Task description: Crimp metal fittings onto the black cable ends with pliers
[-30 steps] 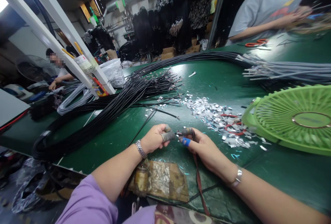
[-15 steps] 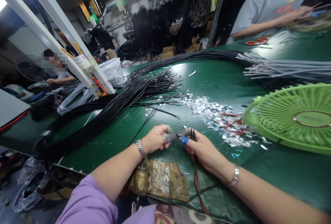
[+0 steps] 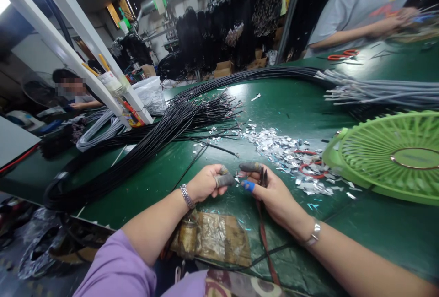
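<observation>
My left hand (image 3: 214, 180), with grey wrapping on its finger and thumb, is closed in a pinch on a black cable, whose short stripped end (image 3: 237, 179) pokes out toward the right. Most of that cable is hidden by the fingers. Just across from it, my right hand (image 3: 270, 189) has its wrapped index finger and blue-taped thumb slightly apart. A dark two-pointed tool (image 3: 263, 177), perhaps tweezers, is held within that hand, points up. Below the hand hangs a reddish-brown strap (image 3: 265, 246). Scraps of silver foil (image 3: 281, 148) lie beyond my hands.
A long bundle of black cables (image 3: 144, 159) curves over the green table (image 3: 295, 105). At right stand a green fan (image 3: 384, 150) and grey cables (image 3: 384, 90). Taped cardboard (image 3: 219, 240) lies before me. Orange-handled scissors (image 3: 343, 55) rest near a co-worker (image 3: 356, 18).
My right finger and thumb have come off the cable end and spread apart, with the hand shifted slightly right. The left hand stays nearly where it was.
</observation>
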### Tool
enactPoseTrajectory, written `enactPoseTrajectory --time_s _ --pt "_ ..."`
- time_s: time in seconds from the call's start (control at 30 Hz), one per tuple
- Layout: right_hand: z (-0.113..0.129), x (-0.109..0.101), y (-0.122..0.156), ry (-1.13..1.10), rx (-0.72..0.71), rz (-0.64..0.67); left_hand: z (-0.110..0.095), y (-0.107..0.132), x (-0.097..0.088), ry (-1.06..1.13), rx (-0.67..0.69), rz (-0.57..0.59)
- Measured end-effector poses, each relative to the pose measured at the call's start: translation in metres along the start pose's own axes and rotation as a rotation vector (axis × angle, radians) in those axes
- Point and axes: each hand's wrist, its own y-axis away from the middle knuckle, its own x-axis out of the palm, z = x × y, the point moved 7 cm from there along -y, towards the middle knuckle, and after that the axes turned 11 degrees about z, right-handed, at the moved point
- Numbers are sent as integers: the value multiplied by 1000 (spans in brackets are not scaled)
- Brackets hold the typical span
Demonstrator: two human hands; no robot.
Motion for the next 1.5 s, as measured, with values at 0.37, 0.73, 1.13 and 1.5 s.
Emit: enactPoseTrajectory --time_s 0.37,0.73,1.13,1.5 --pt "-11 8 3 -129 135 36 3 -1 4 -45 -32 39" --pt "-5 10 0 269 27 126 1 -1 1 15 -15 -25" --pt "-2 2 2 -105 114 -18 2 0 0 -43 -26 14" --pt "-5 2 2 -172 153 9 1 1 0 -103 -36 47"
